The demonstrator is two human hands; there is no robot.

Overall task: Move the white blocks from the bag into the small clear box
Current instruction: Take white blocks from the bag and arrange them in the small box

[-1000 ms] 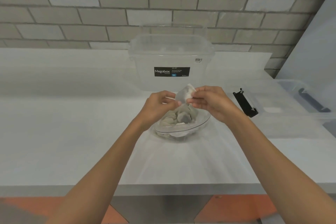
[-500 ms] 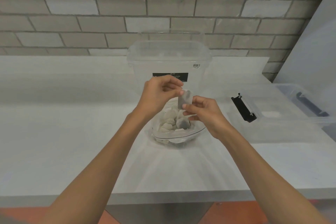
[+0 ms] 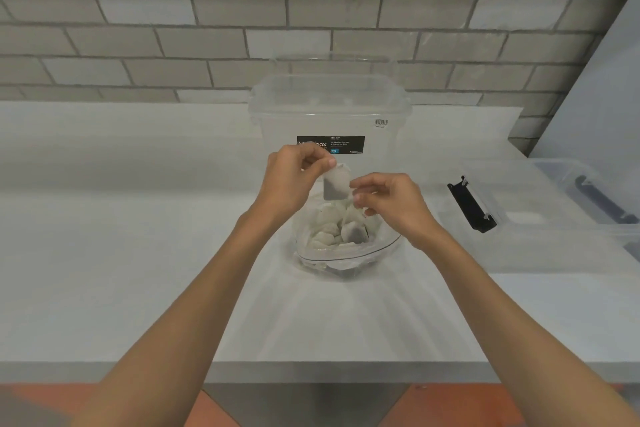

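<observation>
Head view: a flat white block [image 3: 336,185] is held just above the open clear bag [image 3: 384,246], pinched at its upper left corner by the left hand [image 3: 292,180]. The right hand [image 3: 391,204] is curled at the block's right edge, though whether block or bag film is pinched there cannot be told. The block is judged light, stiff and dry, so a fingertip pinch across opposite faces should suffice; the other white blocks [image 3: 327,236] are heaped inside the bag.

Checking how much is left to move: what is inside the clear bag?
A heap of white blocks lies inside the bag. Their count cannot be told: they overlap, and the right hand covers part of the opening. The left hand pinches one block above it.
</observation>
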